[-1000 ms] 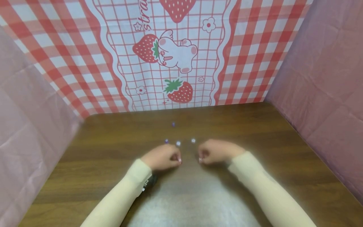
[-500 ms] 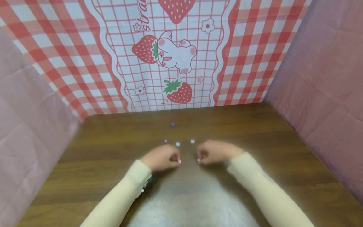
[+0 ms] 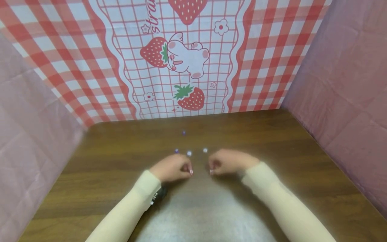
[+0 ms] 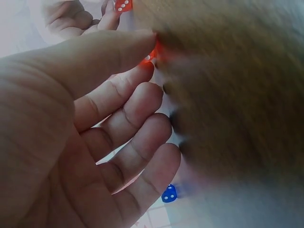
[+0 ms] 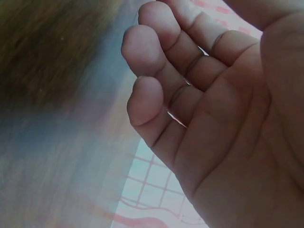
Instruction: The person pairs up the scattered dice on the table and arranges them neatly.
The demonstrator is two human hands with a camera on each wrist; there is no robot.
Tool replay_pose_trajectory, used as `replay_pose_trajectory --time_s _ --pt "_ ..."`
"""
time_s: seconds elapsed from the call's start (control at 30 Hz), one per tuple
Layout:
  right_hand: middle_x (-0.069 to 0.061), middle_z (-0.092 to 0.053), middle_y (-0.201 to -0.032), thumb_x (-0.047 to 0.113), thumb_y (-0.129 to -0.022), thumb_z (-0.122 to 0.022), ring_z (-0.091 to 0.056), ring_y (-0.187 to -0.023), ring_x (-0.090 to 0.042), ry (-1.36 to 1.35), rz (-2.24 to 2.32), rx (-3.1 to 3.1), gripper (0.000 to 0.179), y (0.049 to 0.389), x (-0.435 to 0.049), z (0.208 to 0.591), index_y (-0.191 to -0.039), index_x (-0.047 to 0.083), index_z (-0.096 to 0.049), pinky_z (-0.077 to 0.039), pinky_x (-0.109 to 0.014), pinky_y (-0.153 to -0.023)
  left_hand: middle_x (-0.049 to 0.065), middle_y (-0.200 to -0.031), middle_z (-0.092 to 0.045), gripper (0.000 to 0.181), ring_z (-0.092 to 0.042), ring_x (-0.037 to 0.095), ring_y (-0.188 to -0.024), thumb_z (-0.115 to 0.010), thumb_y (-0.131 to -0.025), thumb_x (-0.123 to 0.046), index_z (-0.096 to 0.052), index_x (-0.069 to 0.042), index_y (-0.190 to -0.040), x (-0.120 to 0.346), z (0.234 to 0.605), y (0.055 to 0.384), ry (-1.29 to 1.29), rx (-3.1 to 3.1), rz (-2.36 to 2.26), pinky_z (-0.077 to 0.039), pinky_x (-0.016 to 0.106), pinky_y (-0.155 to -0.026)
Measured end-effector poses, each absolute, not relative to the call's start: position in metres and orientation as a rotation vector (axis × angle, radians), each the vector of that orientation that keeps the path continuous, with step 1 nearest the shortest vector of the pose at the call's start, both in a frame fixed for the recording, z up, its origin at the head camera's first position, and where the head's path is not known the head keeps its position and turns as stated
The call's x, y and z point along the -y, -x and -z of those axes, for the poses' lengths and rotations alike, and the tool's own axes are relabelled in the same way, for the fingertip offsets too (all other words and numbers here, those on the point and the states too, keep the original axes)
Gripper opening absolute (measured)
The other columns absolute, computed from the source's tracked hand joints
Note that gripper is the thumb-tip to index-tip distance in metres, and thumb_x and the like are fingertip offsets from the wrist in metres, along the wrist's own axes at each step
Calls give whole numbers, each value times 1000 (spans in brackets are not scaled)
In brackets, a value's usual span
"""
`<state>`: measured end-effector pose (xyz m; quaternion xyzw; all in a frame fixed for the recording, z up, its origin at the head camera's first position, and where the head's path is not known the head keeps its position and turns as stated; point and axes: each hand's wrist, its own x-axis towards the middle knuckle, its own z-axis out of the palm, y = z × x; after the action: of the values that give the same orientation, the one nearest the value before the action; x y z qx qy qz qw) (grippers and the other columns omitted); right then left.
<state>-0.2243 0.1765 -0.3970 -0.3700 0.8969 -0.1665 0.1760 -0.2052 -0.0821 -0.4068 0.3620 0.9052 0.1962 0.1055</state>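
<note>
My left hand [image 3: 171,167] rests low over the table, pinching a red die [image 4: 148,58] with white pips between thumb and index fingertip. Its other fingers are bent side by side, their tips near the wood. Opposite it, my right hand [image 3: 232,162] pinches a second red die [image 4: 124,5] near the table. A small gap separates the two dice. In the right wrist view, three bent fingers [image 5: 145,99] and the palm show; that die is out of sight there. Just beyond the hands lie two white dice [image 3: 189,153] and a blue die [image 3: 176,151].
Farther back on the wooden table [image 3: 121,141] sits another blue die [image 3: 183,132]. A red-and-white strawberry-print cloth [image 3: 193,67] stands along the rear edge, with pink cloth [image 3: 341,84] at both sides.
My right hand has shifted very slightly left, bringing its red die a little closer to the left one. The left hand and the dice on the table stay put.
</note>
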Motion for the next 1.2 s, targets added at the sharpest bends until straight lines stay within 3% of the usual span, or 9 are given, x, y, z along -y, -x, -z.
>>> replay_pose_trajectory --time_s 1.2 --pt "17 -59 -78 29 -80 -72 -57 -70 -3 1091 467 -2528 13 217 -165 394 -86 31 -61 -50 -22 -64 -17 -84 -60 11 -57 0 -77 -71 -83 -31 -65 -26 -89 80 406 205 -1104 -2665 -570 -50 19 -73"
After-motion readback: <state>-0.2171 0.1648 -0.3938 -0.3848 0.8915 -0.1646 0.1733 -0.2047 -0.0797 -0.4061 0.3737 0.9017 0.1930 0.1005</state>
